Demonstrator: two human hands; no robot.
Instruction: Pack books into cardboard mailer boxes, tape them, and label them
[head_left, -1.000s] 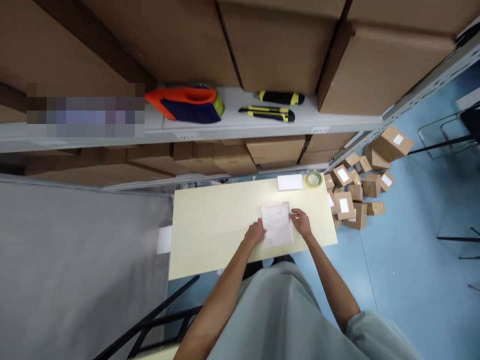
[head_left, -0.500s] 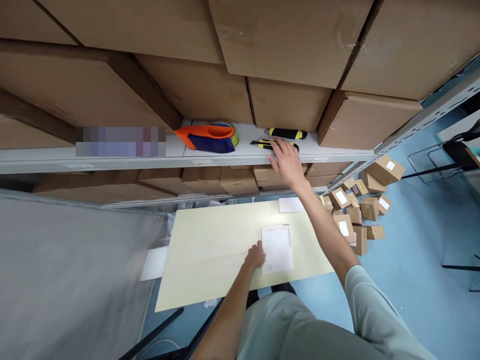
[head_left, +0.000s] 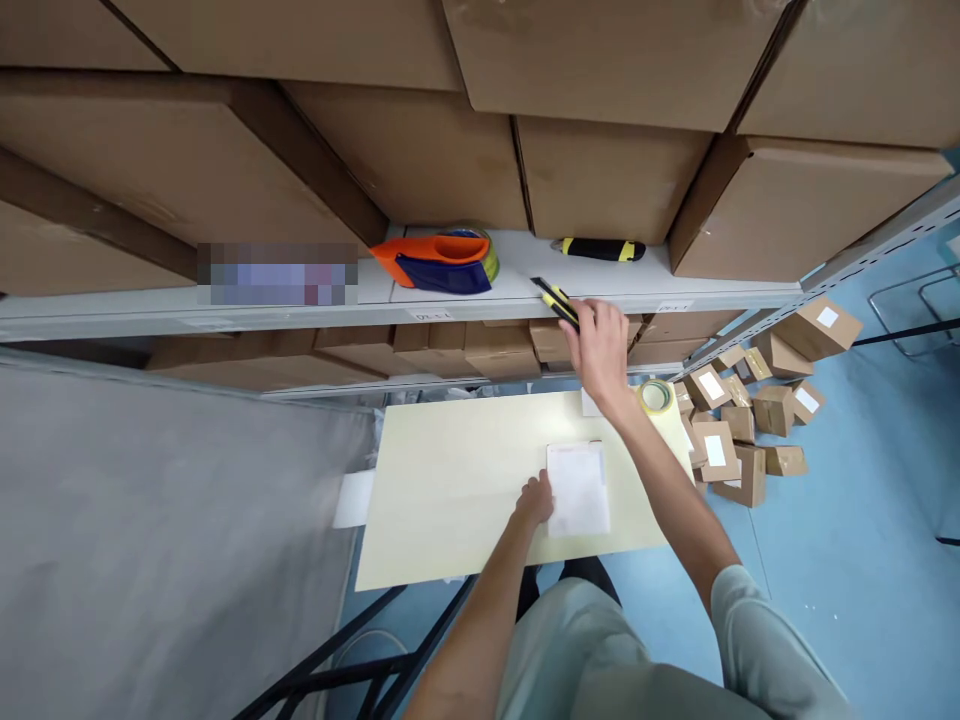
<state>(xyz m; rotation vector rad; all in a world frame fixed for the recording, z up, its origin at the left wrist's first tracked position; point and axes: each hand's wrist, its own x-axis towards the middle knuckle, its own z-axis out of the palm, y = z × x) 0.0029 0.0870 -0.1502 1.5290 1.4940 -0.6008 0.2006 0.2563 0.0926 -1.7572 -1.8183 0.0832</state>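
Observation:
My right hand (head_left: 602,352) is closed around a yellow-and-black utility knife (head_left: 556,301), raised at the front edge of the shelf. The tip of the knife points up and to the left. A second utility knife (head_left: 602,250) lies at the back of the shelf. Down on the pale yellow table, my left hand (head_left: 537,497) has its fingers curled at the left edge of a flat white packet (head_left: 577,489). Whether that packet is paper or a thin box, I cannot tell.
An orange-and-blue tape dispenser (head_left: 439,262) sits on the shelf (head_left: 517,262) before large cardboard boxes (head_left: 615,180). A tape roll (head_left: 655,396) rests at the right of the table (head_left: 442,490). Several small cartons (head_left: 718,447) are piled on the floor (head_left: 862,560).
My right hand has closed on the nearer utility knife and lifted it off the shelf. My left hand stays at the packet's edge. The view has shifted, bringing the tape roll into sight.

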